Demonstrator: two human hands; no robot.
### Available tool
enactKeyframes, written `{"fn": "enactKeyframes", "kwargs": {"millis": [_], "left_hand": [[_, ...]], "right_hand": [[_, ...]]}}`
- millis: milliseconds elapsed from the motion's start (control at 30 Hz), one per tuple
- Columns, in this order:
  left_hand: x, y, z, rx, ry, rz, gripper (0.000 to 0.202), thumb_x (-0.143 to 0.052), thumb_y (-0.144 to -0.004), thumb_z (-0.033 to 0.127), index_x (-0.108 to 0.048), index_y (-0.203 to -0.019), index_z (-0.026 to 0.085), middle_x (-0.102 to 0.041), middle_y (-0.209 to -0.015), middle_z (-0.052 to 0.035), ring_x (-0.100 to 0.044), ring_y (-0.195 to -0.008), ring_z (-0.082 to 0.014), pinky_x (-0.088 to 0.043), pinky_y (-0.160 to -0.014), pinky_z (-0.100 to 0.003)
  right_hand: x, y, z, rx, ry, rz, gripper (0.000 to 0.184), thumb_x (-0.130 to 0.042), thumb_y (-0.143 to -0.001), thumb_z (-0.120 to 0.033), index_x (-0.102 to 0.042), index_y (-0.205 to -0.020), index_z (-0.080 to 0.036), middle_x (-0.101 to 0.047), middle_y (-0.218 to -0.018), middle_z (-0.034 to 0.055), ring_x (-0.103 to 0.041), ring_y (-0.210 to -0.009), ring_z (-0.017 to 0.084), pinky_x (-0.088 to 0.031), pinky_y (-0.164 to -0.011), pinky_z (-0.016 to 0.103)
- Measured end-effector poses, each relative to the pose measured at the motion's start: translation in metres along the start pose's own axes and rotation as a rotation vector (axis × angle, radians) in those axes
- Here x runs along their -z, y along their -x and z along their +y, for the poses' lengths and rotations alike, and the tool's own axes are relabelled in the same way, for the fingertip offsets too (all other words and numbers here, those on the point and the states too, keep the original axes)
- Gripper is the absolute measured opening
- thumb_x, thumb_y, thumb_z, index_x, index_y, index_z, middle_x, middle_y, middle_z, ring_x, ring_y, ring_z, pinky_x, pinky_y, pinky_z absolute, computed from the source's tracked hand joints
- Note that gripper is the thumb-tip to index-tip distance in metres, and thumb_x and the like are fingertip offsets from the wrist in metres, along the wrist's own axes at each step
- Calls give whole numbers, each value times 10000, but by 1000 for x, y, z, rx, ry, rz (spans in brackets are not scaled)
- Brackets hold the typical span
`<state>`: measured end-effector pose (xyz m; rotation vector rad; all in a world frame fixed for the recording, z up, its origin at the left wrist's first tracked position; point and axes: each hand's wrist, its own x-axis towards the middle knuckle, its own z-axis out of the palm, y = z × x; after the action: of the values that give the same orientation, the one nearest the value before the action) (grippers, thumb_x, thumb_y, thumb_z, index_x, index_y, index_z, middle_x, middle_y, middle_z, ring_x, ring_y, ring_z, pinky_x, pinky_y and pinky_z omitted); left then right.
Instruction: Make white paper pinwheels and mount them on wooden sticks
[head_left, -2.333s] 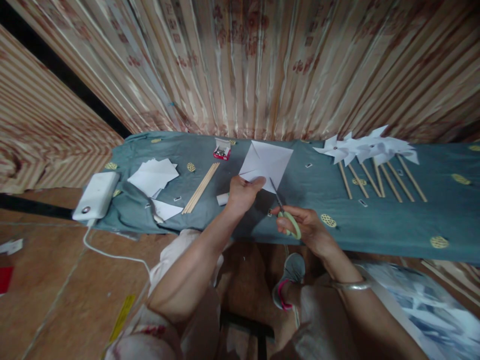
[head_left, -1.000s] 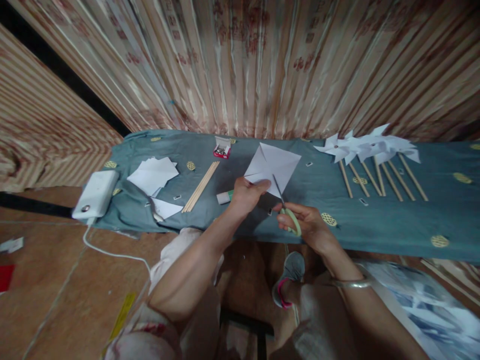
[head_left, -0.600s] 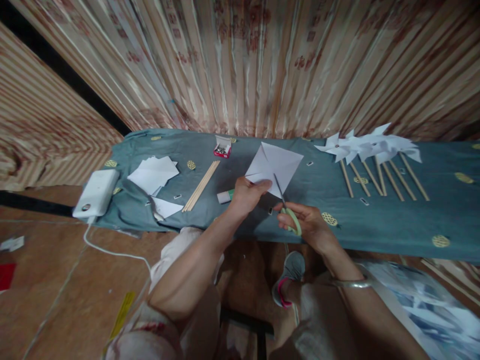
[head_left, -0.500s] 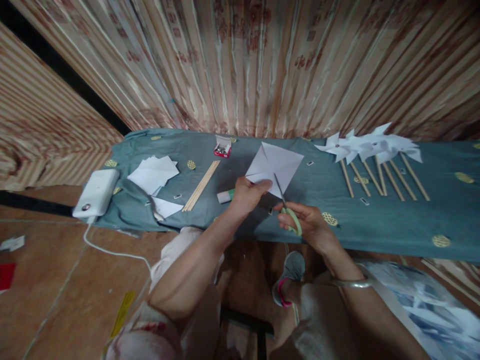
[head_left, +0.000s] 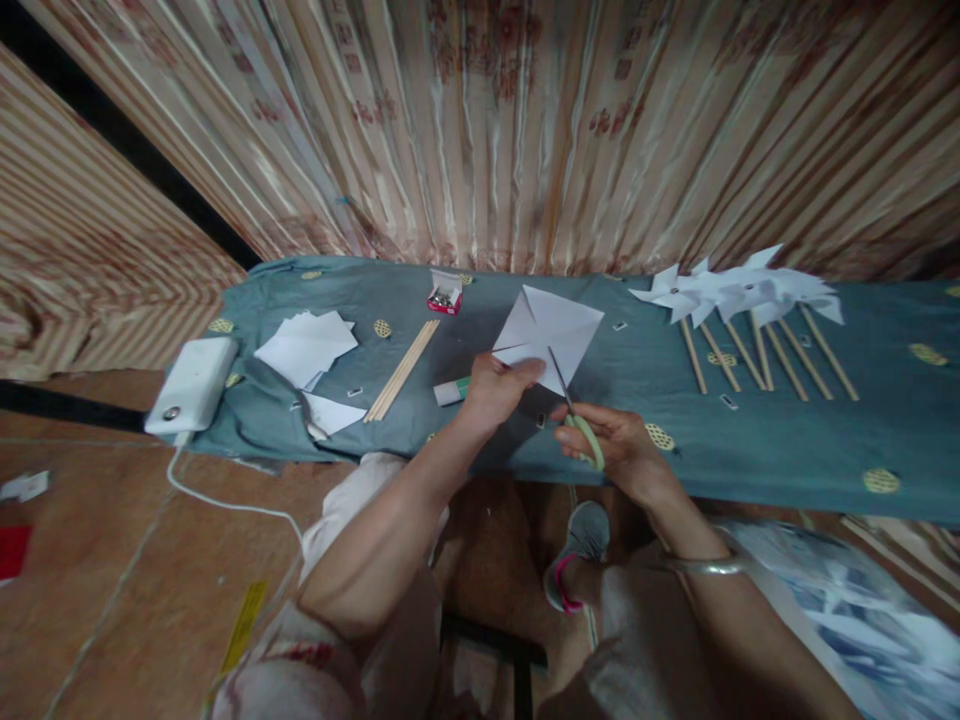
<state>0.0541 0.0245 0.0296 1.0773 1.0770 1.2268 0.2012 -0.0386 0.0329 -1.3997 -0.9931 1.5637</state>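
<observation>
My left hand pinches the lower left part of a white square of paper between thumb and fingers. Slits run inward from the paper's corners. In my right hand is a pair of scissors with light green handles. Their dark blades lie at the paper's lower corner, pointing toward its middle. A glue stick, white with a green end, lies just left of my left hand. Beyond it stands an open red box of small metal pieces.
Several wooden sticks lie left of the glue stick, beside a pile of white paper. A white device with a cable sits at the table's left end. Several paper pinwheels on sticks lie at the right on the green cloth.
The paper's right corner has shifted slightly to the left. Both hands and the scissors stay almost in the same place.
</observation>
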Motion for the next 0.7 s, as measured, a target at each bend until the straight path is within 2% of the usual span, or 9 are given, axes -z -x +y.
{"fn": "enactKeyframes", "kwargs": {"millis": [533,700], "left_hand": [[-1,2,0,0,39,8,214,-666,-602,262,-508,-498,162,-476,-494,46,-417,-494,-78,-328,-498,-219],[0,1,-3,12,36,19,229,-665,-590,275,-490,-487,169,-465,-490,50,-424,-505,-83,-326,-507,-222]], "right_hand": [[-1,-1,3,0,32,17,500,-889,-368,-472,-705,-729,-180,-590,-528,-39,-515,-480,85,-421,-474,224],[2,-5,15,47,46,-3,514,-858,-443,-521,-725,-799,-175,-617,-571,-16,-558,-512,107,-446,-487,235]]}}
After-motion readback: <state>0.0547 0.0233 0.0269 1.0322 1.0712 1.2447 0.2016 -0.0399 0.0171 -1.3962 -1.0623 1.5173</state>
